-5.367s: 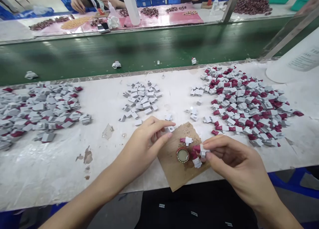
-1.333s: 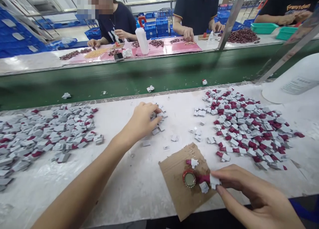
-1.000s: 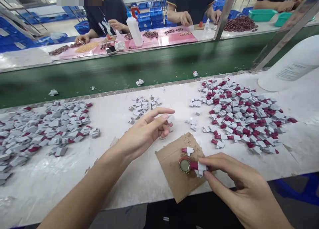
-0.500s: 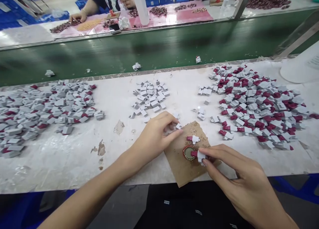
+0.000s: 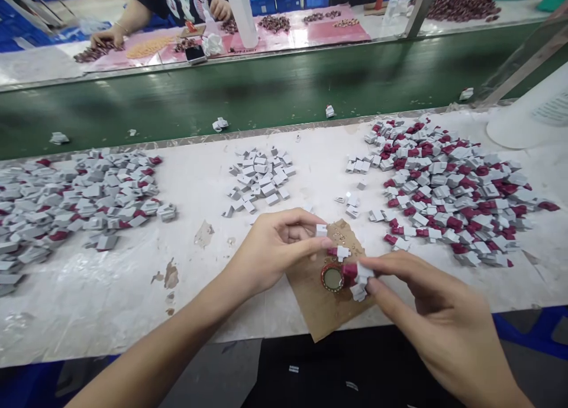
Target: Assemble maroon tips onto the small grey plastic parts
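My left hand (image 5: pixel 281 248) pinches a small pale grey plastic block (image 5: pixel 321 230) over the far edge of a brown cardboard piece (image 5: pixel 317 316). Between the thumb and fingertips of my right hand (image 5: pixel 428 298) is a grey-and-maroon plastic part (image 5: pixel 355 273), its maroon end pointing left. That part hovers just right of a round bottle cap (image 5: pixel 332 277) with clear liquid inside, which lies on the cardboard. Another grey-and-maroon part (image 5: pixel 342 253) lies behind the cap, partly hidden by my left fingertips. Below the held part, a further grey piece (image 5: pixel 358 292) shows.
Grey blocks form a small pile (image 5: pixel 260 177) in the middle. Grey-and-maroon parts are heaped at left (image 5: pixel 89 195) and right (image 5: pixel 448 189). Behind the table runs a green conveyor belt (image 5: pixel 177 106) carrying several parts. A white container (image 5: pixel 532 115) stands far right. Co-workers' hands (image 5: pixel 219 9) work across the belt.
My right hand has lifted the maroon end away from the cap, to its right. My left hand has come closer to the part behind the cap. Parts on the belt have shifted left.
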The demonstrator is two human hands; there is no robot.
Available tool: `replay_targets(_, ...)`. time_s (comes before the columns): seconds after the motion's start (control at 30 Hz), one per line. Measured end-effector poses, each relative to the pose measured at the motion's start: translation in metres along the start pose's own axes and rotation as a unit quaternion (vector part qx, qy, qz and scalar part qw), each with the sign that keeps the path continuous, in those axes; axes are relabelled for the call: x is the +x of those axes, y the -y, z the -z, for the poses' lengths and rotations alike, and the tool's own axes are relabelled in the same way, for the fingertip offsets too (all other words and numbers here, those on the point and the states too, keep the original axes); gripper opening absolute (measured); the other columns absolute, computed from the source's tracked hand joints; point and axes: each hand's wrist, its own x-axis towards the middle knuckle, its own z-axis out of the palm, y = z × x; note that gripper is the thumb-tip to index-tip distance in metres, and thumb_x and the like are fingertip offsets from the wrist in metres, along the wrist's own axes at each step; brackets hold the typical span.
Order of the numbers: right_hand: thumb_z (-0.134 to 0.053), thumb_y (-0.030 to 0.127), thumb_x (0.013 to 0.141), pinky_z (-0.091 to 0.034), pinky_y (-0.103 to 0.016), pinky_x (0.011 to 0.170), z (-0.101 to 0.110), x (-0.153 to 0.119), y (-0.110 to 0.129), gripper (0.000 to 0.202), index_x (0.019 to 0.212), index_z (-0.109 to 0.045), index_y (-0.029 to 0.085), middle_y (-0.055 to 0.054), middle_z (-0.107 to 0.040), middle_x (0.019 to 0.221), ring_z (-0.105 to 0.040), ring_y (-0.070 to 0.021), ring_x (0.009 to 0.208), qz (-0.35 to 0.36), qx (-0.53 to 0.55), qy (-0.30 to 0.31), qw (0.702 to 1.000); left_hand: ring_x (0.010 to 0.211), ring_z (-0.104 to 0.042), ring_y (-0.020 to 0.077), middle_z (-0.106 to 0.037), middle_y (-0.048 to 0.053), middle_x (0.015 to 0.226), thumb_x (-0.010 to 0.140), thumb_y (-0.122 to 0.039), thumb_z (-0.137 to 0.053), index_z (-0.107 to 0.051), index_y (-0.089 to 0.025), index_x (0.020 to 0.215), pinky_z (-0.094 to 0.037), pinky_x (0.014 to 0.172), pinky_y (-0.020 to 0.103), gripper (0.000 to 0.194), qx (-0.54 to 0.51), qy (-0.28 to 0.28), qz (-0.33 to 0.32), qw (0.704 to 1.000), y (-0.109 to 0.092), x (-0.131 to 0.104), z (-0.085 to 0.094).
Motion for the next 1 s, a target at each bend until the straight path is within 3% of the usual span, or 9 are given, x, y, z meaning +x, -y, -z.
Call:
replay_targets(0.2, -0.09, 0.037, 0.098, -0.075, -0.034, 0.088, 0.001, 0.029, -0.009, 0.016, 0.113, -0.092, 0.036, -0.004, -0.091, 0.115, -0.089, -0.0267, 0.105, -0.091, 0.203, -0.065, 0.973, 0.084, -0.085, 0.0263, -0.088, 0.006, 0.089, 0.081, -0.037, -0.1, -0.081, -0.021, 0.103, -0.067, 0.08, 0.038, 0.033, -0.124, 0.046, 0.009, 0.991, -0.01, 0.005, -0.014)
replay_targets(0.33, -0.096, 0.042, 0.092, -0.073, -0.043, 0.099, -0.004, 0.037, -0.011, 0.021, 0.109, -0.092, 0.031, -0.006, -0.092, 0.112, -0.088, -0.0296, 0.106, -0.11, 0.241, -0.071, 0.962, 0.077, -0.083, 0.024, -0.088, 0.006, 0.086, 0.072, -0.032, -0.105, -0.082, -0.021, 0.096, -0.065, 0.072, 0.034, 0.035, -0.164, 0.053, 0.025, 0.985, -0.011, 0.01, -0.021)
replay_targets(0.43, -0.097, 0.04, 0.09, -0.073, -0.045, 0.099, -0.006, 0.038, -0.01, 0.021, 0.108, -0.092, 0.03, -0.007, -0.092, 0.111, -0.089, -0.0304, 0.104, -0.121, 0.26, -0.068, 0.956, 0.078, -0.084, 0.0254, -0.088, 0.006, 0.083, 0.068, -0.029, -0.108, -0.081, -0.02, 0.093, -0.065, 0.071, 0.034, 0.037, -0.175, 0.046, 0.024, 0.983, -0.01, 0.012, -0.024)
replay_targets(0.57, -0.097, 0.039, 0.09, -0.074, -0.038, 0.095, -0.006, 0.038, -0.011, 0.019, 0.106, -0.093, 0.03, -0.005, -0.092, 0.109, -0.089, -0.0279, 0.104, -0.119, 0.263, -0.065, 0.955, 0.08, -0.085, 0.0256, -0.088, 0.007, 0.084, 0.067, -0.029, -0.108, -0.082, -0.02, 0.093, -0.066, 0.075, 0.034, 0.039, -0.183, 0.044, 0.024, 0.982, -0.01, 0.013, -0.025)
replay_targets(0.77, -0.095, 0.037, 0.093, -0.075, -0.038, 0.092, -0.002, 0.036, -0.013, 0.019, 0.112, -0.093, 0.033, -0.005, -0.092, 0.115, -0.089, -0.0291, 0.106, -0.106, 0.188, -0.043, 0.975, 0.08, -0.086, 0.0274, -0.088, 0.006, 0.083, 0.067, -0.036, -0.108, -0.081, -0.02, 0.09, -0.067, 0.072, 0.035, 0.039, -0.168, 0.05, 0.018, 0.984, -0.008, 0.016, -0.024)
replay_targets(1.0, -0.094, 0.036, 0.094, -0.076, -0.033, 0.086, 0.002, 0.042, -0.005, 0.015, 0.108, -0.094, 0.032, -0.005, -0.092, 0.108, -0.09, -0.0272, 0.098, -0.105, 0.151, 0.006, 0.983, 0.08, -0.085, 0.0242, -0.088, 0.007, 0.085, 0.067, -0.027, -0.108, -0.084, -0.019, 0.087, -0.068, 0.072, 0.032, 0.032, -0.153, 0.07, 0.02, 0.986, -0.005, 0.016, -0.02)
